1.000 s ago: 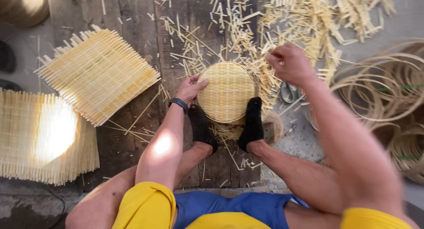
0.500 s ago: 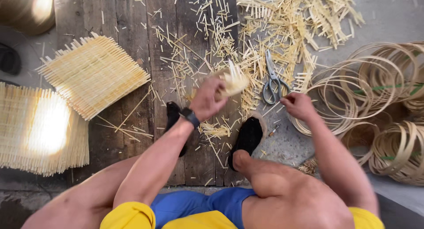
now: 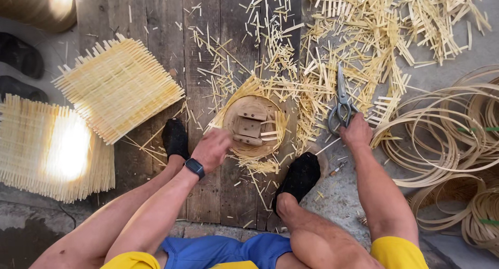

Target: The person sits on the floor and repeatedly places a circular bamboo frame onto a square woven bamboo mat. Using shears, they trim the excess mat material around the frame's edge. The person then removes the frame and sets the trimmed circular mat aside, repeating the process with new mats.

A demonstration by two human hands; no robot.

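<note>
Between feet, left hand [image 3: 212, 148] grip closed on round wooden form [image 3: 251, 124] rim; right hand [image 3: 356, 130] fingers curled on scissors [image 3: 341, 100] handles. Advise: steady form, seat fingers fully before lifting.

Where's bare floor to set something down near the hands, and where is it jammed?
Free: the dark planks above the square woven mat, and the planks between the two feet. Crowded: cut strips litter everything above the round wooden form and around the scissors; bamboo hoops fill the right side.
</note>
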